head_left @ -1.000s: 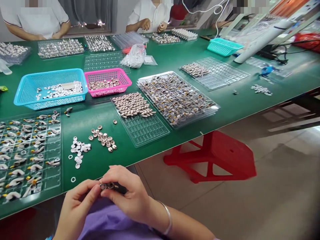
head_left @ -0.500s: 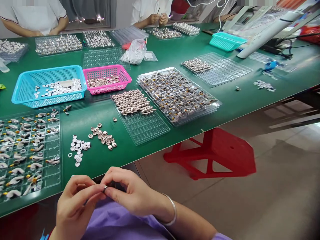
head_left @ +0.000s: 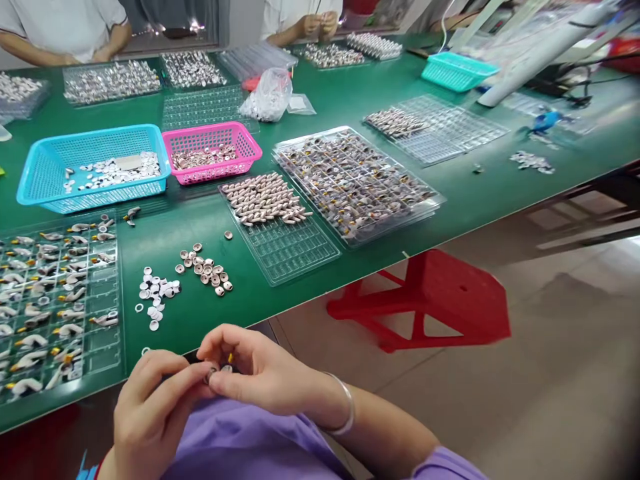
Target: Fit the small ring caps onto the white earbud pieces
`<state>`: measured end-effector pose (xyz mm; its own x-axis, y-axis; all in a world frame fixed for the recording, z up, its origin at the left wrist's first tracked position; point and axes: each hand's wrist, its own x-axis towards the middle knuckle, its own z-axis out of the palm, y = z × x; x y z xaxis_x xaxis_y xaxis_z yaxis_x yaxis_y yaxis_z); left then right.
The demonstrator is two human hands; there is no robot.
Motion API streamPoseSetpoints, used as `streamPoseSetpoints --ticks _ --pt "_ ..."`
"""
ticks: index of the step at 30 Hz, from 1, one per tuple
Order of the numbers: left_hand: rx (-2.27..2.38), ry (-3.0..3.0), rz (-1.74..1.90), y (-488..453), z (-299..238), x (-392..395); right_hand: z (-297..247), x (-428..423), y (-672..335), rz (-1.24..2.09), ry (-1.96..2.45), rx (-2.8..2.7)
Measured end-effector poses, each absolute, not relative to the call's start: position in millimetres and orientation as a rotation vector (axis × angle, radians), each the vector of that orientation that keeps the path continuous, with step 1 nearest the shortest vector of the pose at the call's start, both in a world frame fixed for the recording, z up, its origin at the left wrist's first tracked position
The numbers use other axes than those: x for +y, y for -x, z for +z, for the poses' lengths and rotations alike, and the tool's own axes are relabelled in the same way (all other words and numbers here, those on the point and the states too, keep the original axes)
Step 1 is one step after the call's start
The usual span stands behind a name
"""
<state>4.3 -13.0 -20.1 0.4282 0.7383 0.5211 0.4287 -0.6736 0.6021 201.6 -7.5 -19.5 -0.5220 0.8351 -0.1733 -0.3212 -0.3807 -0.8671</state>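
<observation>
From the head view, we hold a small dark-rimmed round piece above our purple cloth garment, pinched by the fingers of both the left hand and the right hand. Since half a second ago, a bright yellow tip has come into sight within the right hand's curled fingers; the piece stays gripped, so the work appears ongoing.

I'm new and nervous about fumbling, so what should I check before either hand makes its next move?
1. Small dark round part held: ok, between fingers of left hand and right hand.
2. Its full shape visible: cannot tell, fingers cover most.
3. Beige hollow round caps all grouped: not ok, one sits apart.
4. White round discs on green tabletop: ok.
5. Blue rectangular plastic basket upright: ok.
</observation>
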Motion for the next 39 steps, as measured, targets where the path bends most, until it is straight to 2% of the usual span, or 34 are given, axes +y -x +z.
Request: streamPoseSetpoints --ticks 7,29,39 --pt "1.165 -1.679 1.055 -13 -20 -21 -19 -8 -204 1.948 0.706 -1.047" --pt "1.403 -1.015 1.051 -29 -7 -27 -34 -12 -204 1.965 0.711 -0.691" --pt "1.209 -0.814 0.921 -15 -16 -16 -36 -14 -201 1.945 0.711 -0.679"
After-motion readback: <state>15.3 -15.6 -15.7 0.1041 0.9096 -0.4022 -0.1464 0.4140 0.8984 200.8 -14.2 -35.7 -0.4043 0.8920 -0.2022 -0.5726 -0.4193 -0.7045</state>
